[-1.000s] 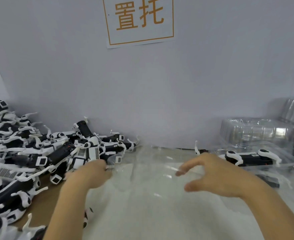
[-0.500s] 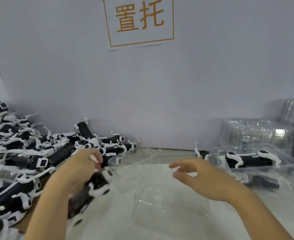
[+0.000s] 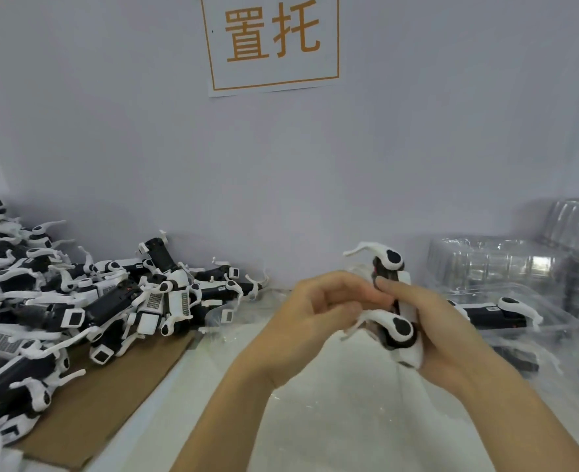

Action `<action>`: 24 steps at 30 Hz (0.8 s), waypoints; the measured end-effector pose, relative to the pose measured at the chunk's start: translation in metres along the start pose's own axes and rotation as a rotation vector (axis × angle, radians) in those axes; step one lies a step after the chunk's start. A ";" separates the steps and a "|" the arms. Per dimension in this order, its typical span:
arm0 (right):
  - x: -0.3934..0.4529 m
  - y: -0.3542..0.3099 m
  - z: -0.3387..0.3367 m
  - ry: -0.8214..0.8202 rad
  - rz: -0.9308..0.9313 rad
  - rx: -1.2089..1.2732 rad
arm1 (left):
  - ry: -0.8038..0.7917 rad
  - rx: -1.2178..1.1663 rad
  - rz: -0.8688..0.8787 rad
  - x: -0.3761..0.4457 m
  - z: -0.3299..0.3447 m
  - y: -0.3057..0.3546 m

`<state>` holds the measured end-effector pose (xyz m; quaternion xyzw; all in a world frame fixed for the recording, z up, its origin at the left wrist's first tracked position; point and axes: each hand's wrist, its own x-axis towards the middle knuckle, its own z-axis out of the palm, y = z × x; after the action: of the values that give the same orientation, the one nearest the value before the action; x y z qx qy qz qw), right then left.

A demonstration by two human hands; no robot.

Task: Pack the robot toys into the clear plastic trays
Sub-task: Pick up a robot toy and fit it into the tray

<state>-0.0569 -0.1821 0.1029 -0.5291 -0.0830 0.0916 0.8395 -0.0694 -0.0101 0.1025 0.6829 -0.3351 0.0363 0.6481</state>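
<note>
Both my hands hold one black-and-white robot toy up in the air at the middle right. My left hand grips its left side with curled fingers. My right hand wraps round its right side, index finger across the body. The toy stands on end, its white legs pointing left. A large pile of the same robot toys covers the left of the table. At the right a clear plastic tray holds one packed robot toy.
Stacks of empty clear trays stand at the back right against the grey wall. A brown cardboard sheet lies under the toy pile. A white sheet covers the table below my hands. A paper sign hangs on the wall.
My left hand took a toy from the pile and carried it right. My right hand came in to meet it, and both now hold the toy raised.
</note>
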 end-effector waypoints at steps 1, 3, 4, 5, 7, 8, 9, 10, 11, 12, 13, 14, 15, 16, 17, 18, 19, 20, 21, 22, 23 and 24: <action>0.000 -0.003 -0.005 0.060 -0.018 -0.039 | 0.076 0.059 -0.022 0.000 -0.003 -0.008; 0.000 -0.007 -0.010 0.121 -0.057 -0.048 | 0.225 0.467 -0.094 -0.002 -0.015 -0.029; -0.001 -0.009 -0.011 0.126 -0.067 -0.069 | 0.209 0.748 -0.174 -0.006 -0.021 -0.040; -0.002 -0.010 -0.012 0.118 -0.071 -0.111 | 0.145 0.949 -0.286 -0.013 -0.028 -0.048; -0.002 -0.010 -0.013 0.094 -0.069 -0.206 | 0.079 1.047 -0.537 -0.023 -0.042 -0.056; -0.003 -0.009 -0.013 0.088 -0.062 -0.252 | 0.112 1.035 -0.633 -0.026 -0.048 -0.056; -0.003 -0.008 -0.013 0.088 -0.056 -0.299 | 0.169 1.057 -0.704 -0.029 -0.053 -0.054; -0.003 -0.007 -0.013 0.101 -0.059 -0.338 | 0.218 1.125 -0.769 -0.030 -0.056 -0.050; -0.003 -0.007 -0.013 0.130 -0.071 -0.364 | 0.242 1.211 -0.840 -0.031 -0.057 -0.044; -0.002 -0.007 -0.014 0.165 -0.091 -0.376 | 0.244 1.275 -0.898 -0.031 -0.059 -0.039; -0.001 -0.007 -0.014 0.196 -0.112 -0.382 | 0.217 1.295 -0.945 -0.031 -0.058 -0.033; -0.001 -0.007 -0.014 0.218 -0.127 -0.388 | 0.171 1.276 -0.983 -0.031 -0.056 -0.026; -0.001 -0.008 -0.014 0.226 -0.132 -0.393 | 0.134 1.243 -1.010 -0.030 -0.053 -0.017; 0.000 -0.009 -0.013 0.225 -0.136 -0.385 | 0.117 1.242 -0.989 -0.027 -0.050 -0.008; 0.000 -0.008 -0.010 0.222 -0.147 -0.355 | 0.110 1.269 -0.911 -0.024 -0.049 0.001; 0.001 -0.007 -0.008 0.225 -0.168 -0.313 | 0.108 1.267 -0.800 -0.021 -0.047 0.010; 0.002 -0.005 -0.004 0.246 -0.193 -0.282 | 0.083 1.194 -0.670 -0.019 -0.043 0.020; 0.003 -0.003 0.000 0.272 -0.209 -0.263 | 0.015 1.056 -0.542 -0.017 -0.039 0.027; 0.004 -0.001 0.005 0.291 -0.210 -0.242 | -0.062 0.907 -0.423 -0.015 -0.035 0.031; 0.005 0.002 0.009 0.301 -0.195 -0.202 | -0.122 0.789 -0.321 -0.014 -0.029 0.032; 0.006 0.006 0.014 0.289 -0.163 -0.156 | -0.152 0.712 -0.221 -0.013 -0.022 0.030; 0.006 0.009 0.019 0.257 -0.118 -0.113 | -0.144 0.680 -0.128 -0.010 -0.017 0.024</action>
<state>-0.0559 -0.1605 0.1030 -0.5772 -0.0111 -0.0314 0.8159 -0.0830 0.0108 0.1207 0.8800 -0.3052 0.0567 0.3594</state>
